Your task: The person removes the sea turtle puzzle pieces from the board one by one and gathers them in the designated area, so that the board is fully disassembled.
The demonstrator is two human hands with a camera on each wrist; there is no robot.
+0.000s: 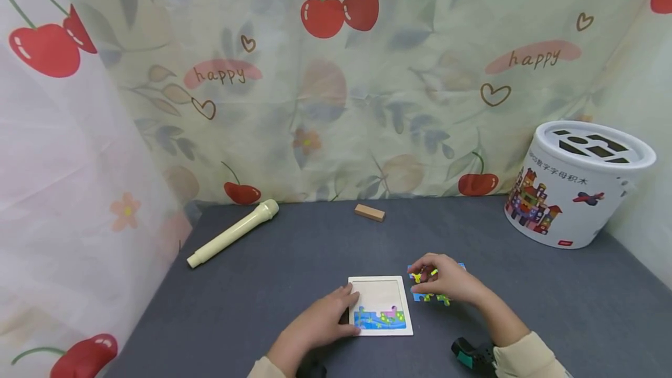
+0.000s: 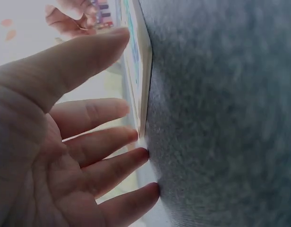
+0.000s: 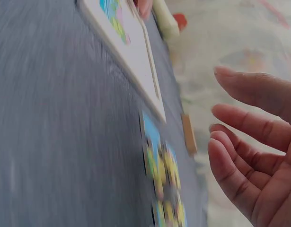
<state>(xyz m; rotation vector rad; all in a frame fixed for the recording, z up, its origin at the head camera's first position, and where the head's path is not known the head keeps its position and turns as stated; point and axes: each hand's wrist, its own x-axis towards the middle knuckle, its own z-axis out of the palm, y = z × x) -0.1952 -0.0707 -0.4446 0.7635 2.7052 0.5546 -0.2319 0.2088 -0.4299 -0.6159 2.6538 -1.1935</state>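
A square wooden jigsaw tray (image 1: 377, 291) lies on the dark table, its lower part filled with joined blue, green and pink pieces (image 1: 379, 320). My left hand (image 1: 321, 317) rests at the tray's left side, thumb and fingers spread along the edge. In the left wrist view the thumb reaches over the rim and the other fingertips are beside it. Just right of the tray lie several loose blue and yellow puzzle pieces (image 3: 154, 146). Over them hovers my right hand (image 1: 446, 277), fingers relaxed and slightly bent, with nothing between thumb and fingers in the right wrist view.
A cream, microphone-shaped stick (image 1: 233, 234) lies at the back left. Near the rear edge is a small wooden block (image 1: 370, 212). A white bucket (image 1: 572, 191) with shaped holes in its lid stands at the back right. Printed cloth (image 1: 357, 104) hangs behind the table.
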